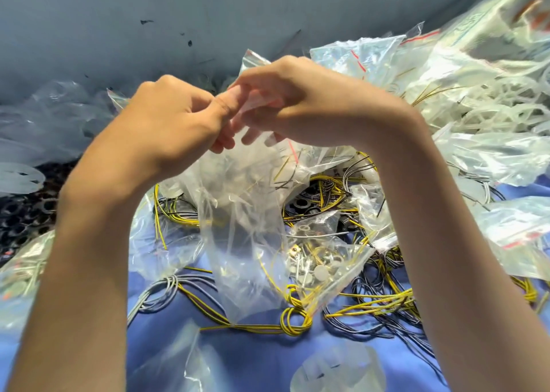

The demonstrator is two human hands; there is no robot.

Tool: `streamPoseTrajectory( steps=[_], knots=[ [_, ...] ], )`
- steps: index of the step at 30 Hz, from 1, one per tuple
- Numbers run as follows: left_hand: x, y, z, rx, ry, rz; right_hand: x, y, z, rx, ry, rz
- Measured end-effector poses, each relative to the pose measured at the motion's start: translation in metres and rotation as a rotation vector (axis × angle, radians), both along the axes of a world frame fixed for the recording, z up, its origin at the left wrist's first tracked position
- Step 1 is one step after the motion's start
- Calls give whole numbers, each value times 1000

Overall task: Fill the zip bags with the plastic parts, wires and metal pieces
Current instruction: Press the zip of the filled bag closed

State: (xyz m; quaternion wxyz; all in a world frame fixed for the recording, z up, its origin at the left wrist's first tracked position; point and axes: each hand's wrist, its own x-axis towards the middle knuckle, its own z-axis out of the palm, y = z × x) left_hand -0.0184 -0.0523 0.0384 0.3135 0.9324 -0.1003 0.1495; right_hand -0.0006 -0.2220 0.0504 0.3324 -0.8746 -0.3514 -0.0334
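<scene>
**Both hands at the mouth of a clear bag**

The person's left hand (172, 117) and right hand (300, 102) are raised together over the work surface. Each pinches the top edge of a crumpled clear plastic zip bag (238, 213) between thumb and curled fingers. The bag hangs down from their grip towards the blue cloth (253, 359); what lies inside it I cannot make out through the creases.

Just beside it, to the right, lies a smaller clear zip bag holding white discs and small metal pieces (324, 260). Below both, a knotted loop of yellow-and-black striped wire (293, 321) rests on the cloth, with a bundle of grey wires (166, 287) to its left. More yellow and dark wires sprawl at the right.

A heap of filled clear bags with red zip strips (476, 94) rises at the far right. Dark ring-shaped parts (23, 213) are piled at the left edge, against the grey wall (119, 19).
</scene>
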Motion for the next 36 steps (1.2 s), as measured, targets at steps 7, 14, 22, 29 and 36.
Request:
streamPoseTrajectory(
  steps=[7, 14, 22, 29, 36],
  knots=[
    [1, 0, 2, -132, 52, -27, 0, -2, 0, 31, -20, 13],
    [1, -3, 3, -171, 71, -14, -2, 1, 1, -38, -68, -14],
    [3, -1, 1, -85, 42, 60, -5, 9, 0, -154, -123, -43],
    [2, 0, 1, -88, 71, 34, -5, 11, 0, -212, -159, -45],
    [-2, 2, 4, -87, 79, 50, -5, 11, 0, -190, -156, -30]
  ],
)
